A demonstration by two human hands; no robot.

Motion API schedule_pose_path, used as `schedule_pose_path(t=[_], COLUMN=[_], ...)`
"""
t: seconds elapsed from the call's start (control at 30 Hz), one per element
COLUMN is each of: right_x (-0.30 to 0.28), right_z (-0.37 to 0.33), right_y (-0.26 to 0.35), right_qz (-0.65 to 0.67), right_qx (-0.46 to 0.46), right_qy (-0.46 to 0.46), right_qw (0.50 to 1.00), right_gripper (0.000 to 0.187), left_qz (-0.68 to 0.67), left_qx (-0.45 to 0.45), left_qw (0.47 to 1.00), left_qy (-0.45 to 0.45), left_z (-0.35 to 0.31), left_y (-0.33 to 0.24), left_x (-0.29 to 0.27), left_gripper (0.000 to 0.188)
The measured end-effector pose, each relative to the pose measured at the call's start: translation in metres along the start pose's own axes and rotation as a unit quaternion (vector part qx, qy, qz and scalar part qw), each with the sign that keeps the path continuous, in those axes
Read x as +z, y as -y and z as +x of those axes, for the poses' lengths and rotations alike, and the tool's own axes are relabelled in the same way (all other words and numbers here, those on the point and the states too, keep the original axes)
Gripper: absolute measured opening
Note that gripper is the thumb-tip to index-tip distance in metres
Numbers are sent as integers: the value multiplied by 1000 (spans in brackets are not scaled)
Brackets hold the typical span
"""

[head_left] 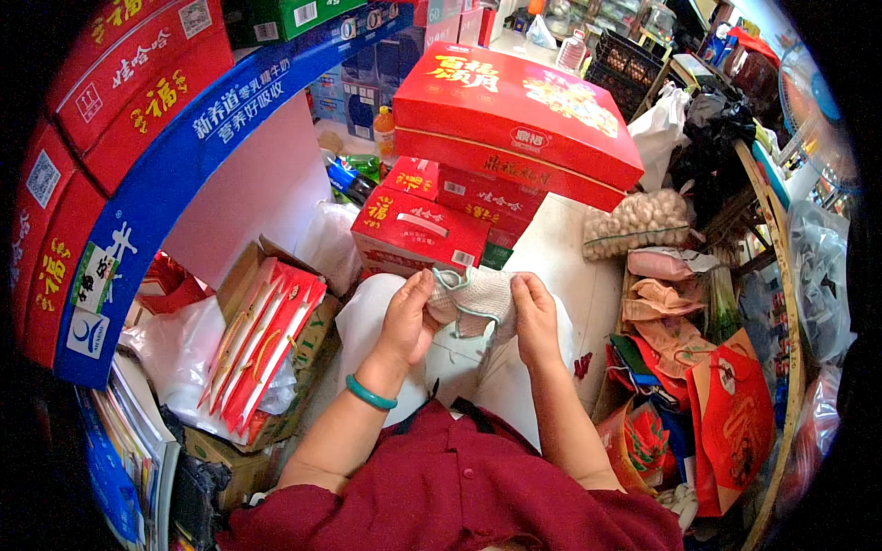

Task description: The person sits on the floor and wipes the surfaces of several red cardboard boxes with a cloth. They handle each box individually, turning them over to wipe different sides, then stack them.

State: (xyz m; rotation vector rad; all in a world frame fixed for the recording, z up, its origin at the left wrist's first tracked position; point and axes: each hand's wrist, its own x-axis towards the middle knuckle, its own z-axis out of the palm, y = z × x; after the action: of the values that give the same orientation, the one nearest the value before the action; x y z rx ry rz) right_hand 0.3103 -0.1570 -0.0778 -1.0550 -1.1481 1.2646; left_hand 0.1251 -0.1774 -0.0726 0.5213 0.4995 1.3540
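Between my two hands, above my lap, is a white knitted work glove [482, 298] with green edging; whether it is one glove or a pair I cannot tell. My left hand [410, 320] pinches the left side near the cuff, thumb on top. A green bangle [370, 393] circles that wrist. Closed on the opposite side of the fabric is my right hand [535, 319], its thumb up and its fingers mostly hidden behind the knit. The middle of the cloth sags a little between them.
Straight ahead, a large red gift box [519, 119] rests on smaller red cartons [418, 231]. A mesh sack [638, 223] lies to the right, above red paper bags [730, 413]. At left stand a cardboard box [317, 367] with red packets and a blue-edged display [152, 188].
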Motion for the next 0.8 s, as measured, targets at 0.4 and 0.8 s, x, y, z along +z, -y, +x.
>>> schedule_pose_path(t=[0.4,0.8], right_x=[3,16], right_z=[-14,-4], right_y=[16,24], right_qz=[-127,235], right_qx=[7,52], right_qy=[86,74], right_qw=[988,968], right_gripper=[25,31], left_qz=[30,170], left_qx=[49,-26], left_qw=[997,985], left_qy=[-55,-6], left_z=[7,7], left_y=[1,17], left_x=[-13,2], left_gripper=[29,49])
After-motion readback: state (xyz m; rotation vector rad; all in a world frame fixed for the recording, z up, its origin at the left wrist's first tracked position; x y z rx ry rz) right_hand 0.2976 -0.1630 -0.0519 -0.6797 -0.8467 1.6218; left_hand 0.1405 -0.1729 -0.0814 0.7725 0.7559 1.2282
